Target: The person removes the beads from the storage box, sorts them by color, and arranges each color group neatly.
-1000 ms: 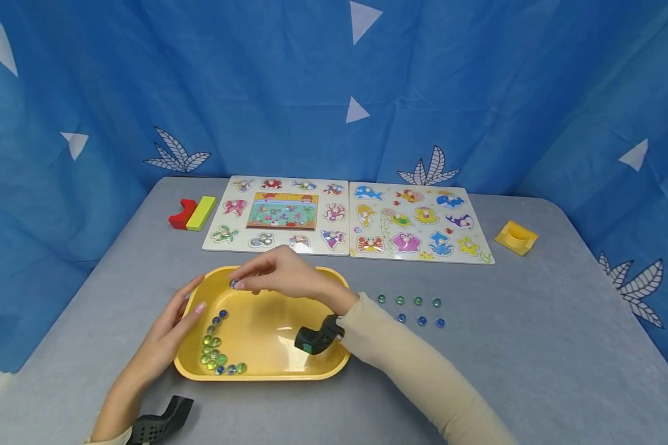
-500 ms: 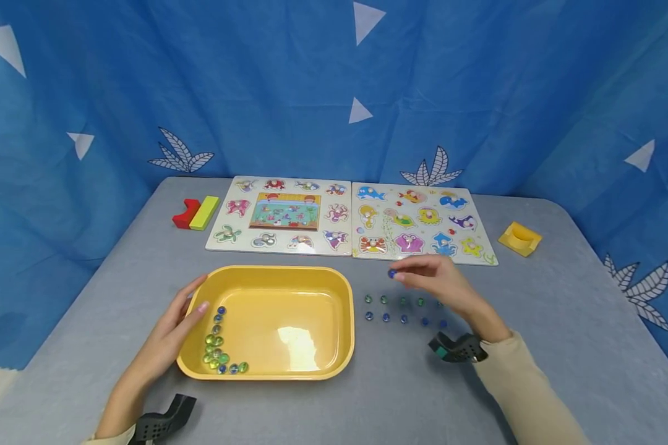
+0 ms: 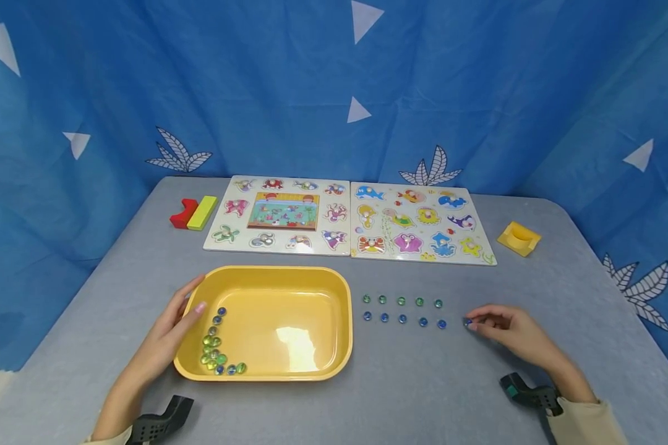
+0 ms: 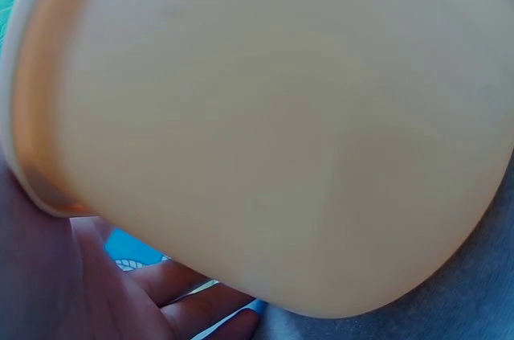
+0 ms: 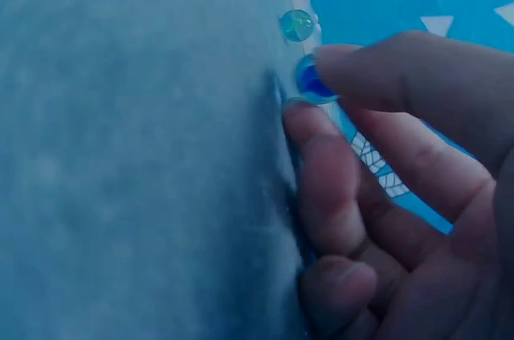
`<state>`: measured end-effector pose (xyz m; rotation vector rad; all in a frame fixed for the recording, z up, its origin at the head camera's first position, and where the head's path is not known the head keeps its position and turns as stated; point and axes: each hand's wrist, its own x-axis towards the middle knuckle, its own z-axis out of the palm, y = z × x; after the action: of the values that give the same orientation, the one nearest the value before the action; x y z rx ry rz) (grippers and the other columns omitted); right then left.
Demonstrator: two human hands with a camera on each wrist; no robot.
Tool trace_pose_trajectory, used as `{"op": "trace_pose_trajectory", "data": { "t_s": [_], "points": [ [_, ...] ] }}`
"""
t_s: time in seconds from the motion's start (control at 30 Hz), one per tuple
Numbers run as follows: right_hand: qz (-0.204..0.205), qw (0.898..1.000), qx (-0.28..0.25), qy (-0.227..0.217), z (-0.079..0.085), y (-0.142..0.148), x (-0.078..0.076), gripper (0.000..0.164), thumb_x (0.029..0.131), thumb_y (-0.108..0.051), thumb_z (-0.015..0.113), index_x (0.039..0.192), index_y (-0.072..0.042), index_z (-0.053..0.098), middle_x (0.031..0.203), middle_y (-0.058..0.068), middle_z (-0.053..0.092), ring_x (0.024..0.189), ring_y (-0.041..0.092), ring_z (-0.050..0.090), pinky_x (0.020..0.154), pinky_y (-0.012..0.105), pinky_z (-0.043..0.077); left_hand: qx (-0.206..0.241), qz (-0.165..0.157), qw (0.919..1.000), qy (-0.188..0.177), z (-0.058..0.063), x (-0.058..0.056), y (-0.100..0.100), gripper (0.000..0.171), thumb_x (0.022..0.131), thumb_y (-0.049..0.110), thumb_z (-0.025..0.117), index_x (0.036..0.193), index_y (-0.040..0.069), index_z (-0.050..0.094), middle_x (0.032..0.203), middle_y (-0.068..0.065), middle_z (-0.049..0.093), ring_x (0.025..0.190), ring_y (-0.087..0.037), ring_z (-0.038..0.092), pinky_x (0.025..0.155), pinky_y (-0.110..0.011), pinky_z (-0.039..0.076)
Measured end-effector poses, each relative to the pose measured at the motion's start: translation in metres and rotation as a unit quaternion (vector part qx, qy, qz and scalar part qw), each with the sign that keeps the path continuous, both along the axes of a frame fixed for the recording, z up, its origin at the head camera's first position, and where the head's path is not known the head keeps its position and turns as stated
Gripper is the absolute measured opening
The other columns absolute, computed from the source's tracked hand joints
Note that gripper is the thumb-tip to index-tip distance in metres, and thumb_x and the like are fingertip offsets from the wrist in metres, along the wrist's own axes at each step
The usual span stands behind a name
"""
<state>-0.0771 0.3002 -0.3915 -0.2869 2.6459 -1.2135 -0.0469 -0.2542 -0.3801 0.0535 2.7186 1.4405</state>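
Observation:
My right hand (image 3: 514, 334) pinches a blue marble (image 3: 467, 322) between thumb and fingers, low over the table at the right end of a row of blue marbles (image 3: 402, 319). Behind that row runs a row of green marbles (image 3: 401, 301). In the right wrist view the pinched blue marble (image 5: 313, 80) shows at the thumb tip. My left hand (image 3: 167, 330) grips the left rim of a yellow tray (image 3: 261, 376), thumb over the rim and fingers outside it. Several blue and green marbles (image 3: 211, 341) lie along the tray's left side and front left corner.
Two sea-animal peg puzzle boards (image 3: 423, 222) lie side by side behind the tray. At the back left are a red block (image 3: 183, 214) and a lime-green block (image 3: 202, 213). A yellow notched block (image 3: 519, 238) sits back right. A blue curtain (image 3: 289, 86) hangs around the table.
My right hand has gone from above the tray's back left, past the puzzle boards' front, to the right end of the rows, carrying the blue marble down to the table. The left hand stays put.

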Motion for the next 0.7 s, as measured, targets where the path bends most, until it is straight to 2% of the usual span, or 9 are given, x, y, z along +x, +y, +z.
{"op": "trace_pose_trajectory", "data": {
  "t_s": [0.27, 0.7],
  "points": [
    [0.005, 0.999, 0.033, 0.02, -0.0024, -0.006, 0.0037, 0.018, 0.084, -0.02, 0.063, 0.1, -0.011, 0.066, 0.083, -0.002, 0.06, 0.06, 0.005, 0.047, 0.051, 0.022, 0.039, 0.004, -0.002, 1.0, 0.003, -0.0019, 0.0005, 0.0003, 0.052, 0.097, 0.03, 0.037, 0.144, 0.029, 0.015, 0.124, -0.013, 0.046, 0.091, 0.0, 0.052, 0.074, -0.012, 0.043],
    [-0.014, 0.999, 0.045, -0.008, 0.0033, -0.0077, 0.0037, 0.024, 0.083, -0.023, 0.064, 0.102, -0.009, 0.065, 0.083, 0.001, 0.06, 0.063, 0.003, 0.048, 0.052, 0.022, 0.04, 0.003, -0.001, 1.0, -0.003, -0.0002, 0.0, 0.0008, 0.052, 0.097, 0.032, 0.037, 0.144, 0.029, 0.015, 0.127, -0.013, 0.045, 0.093, 0.0, 0.05, 0.076, -0.009, 0.041]
  ]
}}
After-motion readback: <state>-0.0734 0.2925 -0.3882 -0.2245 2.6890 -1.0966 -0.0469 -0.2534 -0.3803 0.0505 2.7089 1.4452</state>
